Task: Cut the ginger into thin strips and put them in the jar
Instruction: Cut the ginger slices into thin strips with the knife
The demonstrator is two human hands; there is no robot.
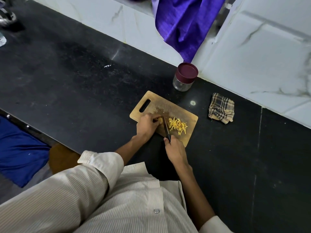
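Observation:
A wooden cutting board [176,105] lies on the black counter. On it my left hand [146,126] pinches a small piece of ginger [160,121] with curled fingers. My right hand [175,151] grips the dark handle of a knife [166,127], whose blade stands against the ginger piece. A pile of yellow ginger strips [178,126] lies just right of the blade. The glass jar [184,77], its maroon lid on, stands beyond the board near the wall.
A folded checked cloth [221,108] lies right of the board. A purple cloth [183,26] hangs over the white marble wall behind the jar. Blue fabric [20,152] lies below the counter's near edge at left.

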